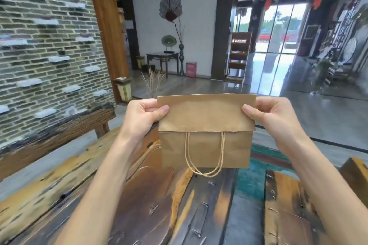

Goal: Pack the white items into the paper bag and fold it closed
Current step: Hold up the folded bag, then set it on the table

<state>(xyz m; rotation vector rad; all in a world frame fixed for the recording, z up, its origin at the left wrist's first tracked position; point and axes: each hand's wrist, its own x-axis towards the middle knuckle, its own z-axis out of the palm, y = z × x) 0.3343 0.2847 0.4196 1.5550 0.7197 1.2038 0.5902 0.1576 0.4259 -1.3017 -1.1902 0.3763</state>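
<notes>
Now left hand [144, 116] and right hand [267, 116] pinch the paper bag's [206, 150] folded flap [206, 114] at both ends, lifted above table [151, 201], likely keeping the fold shut.

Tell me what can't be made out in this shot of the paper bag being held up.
Head view only:
- Inside of the paper bag: hidden by its folded-over top flap, so any white items are unseen.
- Fingers of the left hand and right hand: mostly behind the bag.
- Brick wall: motion-blurred.
- Wooden table: cut off by the bottom edge.
</notes>
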